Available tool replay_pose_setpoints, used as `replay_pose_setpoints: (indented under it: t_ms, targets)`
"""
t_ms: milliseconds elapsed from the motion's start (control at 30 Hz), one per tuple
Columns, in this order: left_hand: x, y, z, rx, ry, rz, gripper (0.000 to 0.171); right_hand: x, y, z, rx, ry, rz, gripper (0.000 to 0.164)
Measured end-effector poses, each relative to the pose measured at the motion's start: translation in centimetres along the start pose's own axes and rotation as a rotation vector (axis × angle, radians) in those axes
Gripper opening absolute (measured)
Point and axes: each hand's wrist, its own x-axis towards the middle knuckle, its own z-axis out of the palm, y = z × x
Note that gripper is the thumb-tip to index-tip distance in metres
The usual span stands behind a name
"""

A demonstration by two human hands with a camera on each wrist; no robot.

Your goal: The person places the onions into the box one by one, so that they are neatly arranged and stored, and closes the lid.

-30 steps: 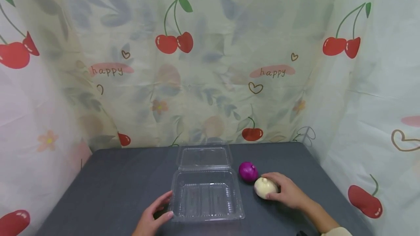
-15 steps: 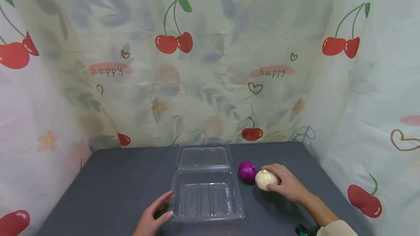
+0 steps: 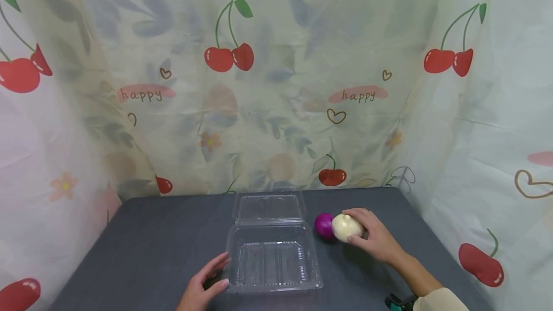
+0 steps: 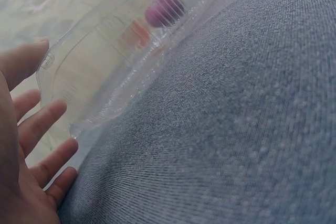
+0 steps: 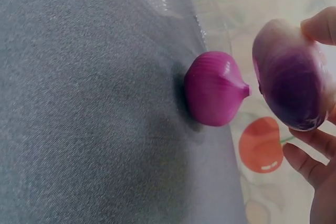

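In the head view my right hand (image 3: pixel 374 237) holds a cream-white and purple turnip (image 3: pixel 347 228), thumb on the near side and fingers over the far side. From the right wrist, the turnip (image 5: pixel 291 77) shows a dark purple underside and hangs above the table. Just left of it a magenta onion (image 3: pixel 323 226) sits on the table, partly covered by the turnip. A clear plastic clamshell box (image 3: pixel 317 272) stands with its lid laid back, nothing inside. My left hand (image 3: pixel 204 282) rests its relaxed fingers and thumb against the box's left edge.
The dark grey table (image 3: pixel 147 248) surrounds the box. Behind it and at both sides hangs a curtain (image 3: pixel 276 109) with cherries and "happy" printed on it. The box's lid (image 3: pixel 270 207) reaches to near the table's back edge.
My right hand has raised the turnip and carried it slightly left and farther away, so it now overlaps the onion in view. The left hand and the box have stayed put.
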Motion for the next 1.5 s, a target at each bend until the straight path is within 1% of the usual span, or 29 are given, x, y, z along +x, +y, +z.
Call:
replay_pose_setpoints:
  t_ms: [233,433,733,967,1067,1200,1400,1500]
  targets:
    - [0.1,0.4,0.1,-0.015,0.002,-0.042,0.054,0.7,-0.3,0.1,0.009,0.028,-0.024,0.054]
    - [0.1,0.5,0.2,-0.015,0.002,-0.059,0.054,1.2,-0.3,0.2,0.011,0.047,-0.049,0.055]
    - [0.1,0.4,0.0,-0.016,-0.002,-0.043,0.054,2.0,-0.9,0.4,0.021,0.039,-0.05,0.055]
    - [0.1,0.3,0.0,-0.023,-0.027,-0.064,0.055,2.8,-1.3,0.7,0.011,0.031,-0.076,0.055]
    - [0.2,0.3,0.0,-0.026,-0.033,-0.06,0.055,3.2,-1.6,0.8,0.016,0.018,-0.07,0.055]
    - [0.1,0.2,0.0,-0.024,-0.024,-0.044,0.054,3.6,-2.2,0.8,0.03,-0.001,-0.06,0.056]
    - [-0.1,0.1,0.0,-0.03,-0.012,-0.007,0.053,4.4,-3.0,1.0,0.039,-0.035,-0.07,0.058]
    - [-0.2,0.1,0.0,-0.03,-0.006,-0.003,0.053,4.8,-3.3,1.2,0.038,-0.054,-0.083,0.058]
